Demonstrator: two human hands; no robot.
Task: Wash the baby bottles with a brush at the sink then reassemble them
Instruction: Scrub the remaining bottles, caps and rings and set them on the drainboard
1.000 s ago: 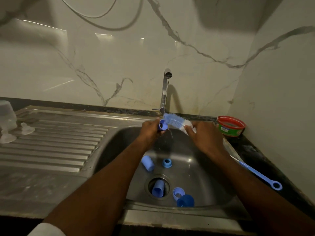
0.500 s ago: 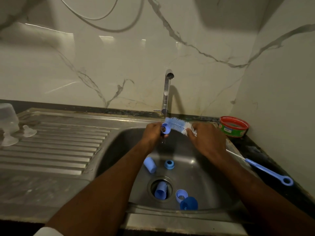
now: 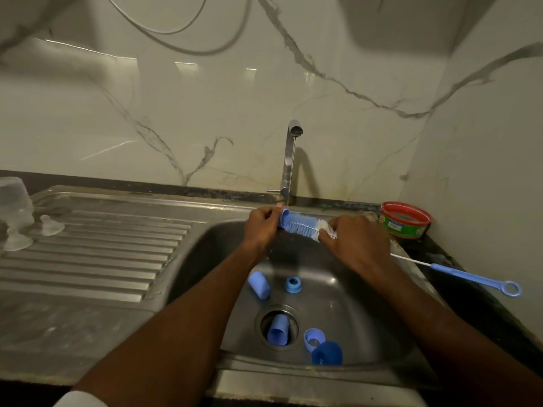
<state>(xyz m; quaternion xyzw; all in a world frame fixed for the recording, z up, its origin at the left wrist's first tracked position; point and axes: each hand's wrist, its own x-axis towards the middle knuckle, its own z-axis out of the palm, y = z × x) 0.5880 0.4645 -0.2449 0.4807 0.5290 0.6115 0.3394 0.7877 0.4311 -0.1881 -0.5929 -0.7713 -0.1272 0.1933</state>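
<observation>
The brush [image 3: 301, 226] lies level between both hands over the sink [image 3: 338, 277], under the tap [image 3: 289, 160]. The left hand [image 3: 261, 227] has its fingers clamped on a small blue part [image 3: 284, 219] at the bristle tip; the right hand [image 3: 352, 242] has its fingers clamped on the white end of the bristles, and the brush handle [image 3: 476, 279] sticks out past the wrist over the dark worktop [image 3: 470, 304]. Since 0.5 s ago, more of the bristles show between the hands, the blue part sitting nearer the tip.

The steel sink has a ribbed drainboard [image 3: 97, 248] on its left, a marble-veined wall [image 3: 205, 113] behind it and another wall at the right.

In the basin lie 5 blue parts: a cap [image 3: 259, 284] and a ring [image 3: 293, 284] toward the back, a tube [image 3: 277, 331] in the drain, a pale ring [image 3: 314, 337] touching a dark blue cap [image 3: 327, 353] at the front. On the drainboard stand a clear bottle [image 3: 14, 201] and 2 clear teats [image 3: 50, 226]. A red-rimmed tub [image 3: 405, 220] sits in the back right corner; I cannot tell its contents.
</observation>
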